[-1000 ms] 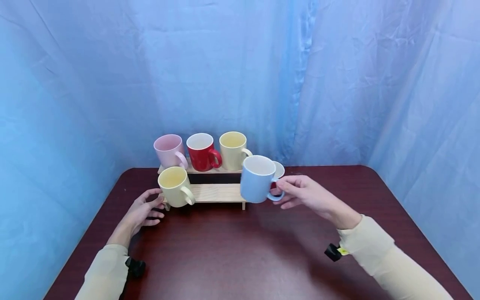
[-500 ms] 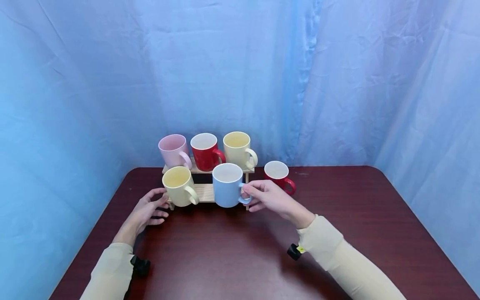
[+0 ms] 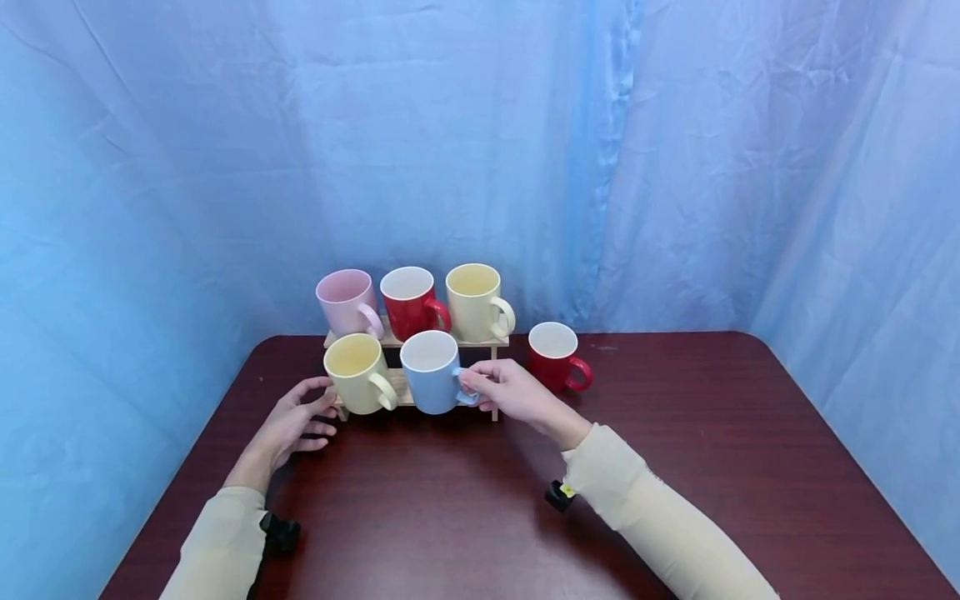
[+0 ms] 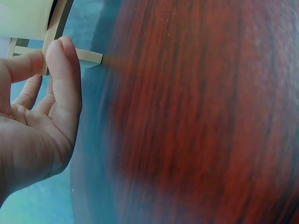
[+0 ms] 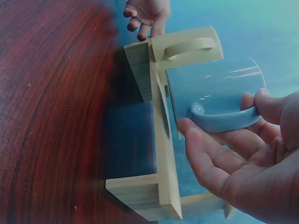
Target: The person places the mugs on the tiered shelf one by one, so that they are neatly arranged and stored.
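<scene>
A light blue mug stands upright at the lower board of a two-tier wooden rack, right beside a yellow mug. My right hand pinches the blue mug's handle between thumb and fingers. Whether the mug's base fully rests on the board is hard to tell. At the rack's left end, my left hand holds the lower board's end between thumb and index finger, its other fingers spread loosely below.
On the upper board stand a pink mug, a red mug with white inside and another yellow mug. Right of the rack, a second red mug sits on the dark wooden table. Blue curtains surround the table.
My right hand has carried the blue mug leftward onto or just over the lower board, beside the yellow mug. The red mug on the table came into full view. My left hand stays at the rack.
</scene>
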`<action>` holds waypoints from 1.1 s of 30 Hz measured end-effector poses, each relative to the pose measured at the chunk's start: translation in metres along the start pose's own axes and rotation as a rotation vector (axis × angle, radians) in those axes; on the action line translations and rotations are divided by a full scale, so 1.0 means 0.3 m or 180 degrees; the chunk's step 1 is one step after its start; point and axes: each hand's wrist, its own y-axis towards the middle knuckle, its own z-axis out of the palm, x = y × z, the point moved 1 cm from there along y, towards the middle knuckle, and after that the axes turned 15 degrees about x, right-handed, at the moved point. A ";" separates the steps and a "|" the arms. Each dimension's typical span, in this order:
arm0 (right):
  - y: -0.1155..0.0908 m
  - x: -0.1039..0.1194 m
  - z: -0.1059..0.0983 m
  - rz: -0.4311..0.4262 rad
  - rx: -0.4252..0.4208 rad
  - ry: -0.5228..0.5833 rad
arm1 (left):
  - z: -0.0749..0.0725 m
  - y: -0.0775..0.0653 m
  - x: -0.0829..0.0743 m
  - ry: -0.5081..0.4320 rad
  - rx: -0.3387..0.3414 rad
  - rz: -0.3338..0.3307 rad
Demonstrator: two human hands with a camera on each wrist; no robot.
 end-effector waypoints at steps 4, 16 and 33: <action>0.015 -0.004 0.007 0.0018 -0.0016 0.0070 | 0.004 0.001 0.000 0.0001 0.0002 0.0002; 0.067 -0.043 0.043 0.0004 -0.0221 -0.0107 | 0.007 0.006 0.002 -0.0031 0.0020 0.0025; 0.073 -0.065 0.073 0.0003 -0.0397 -0.0383 | 0.006 -0.001 0.004 -0.0057 0.0019 0.0073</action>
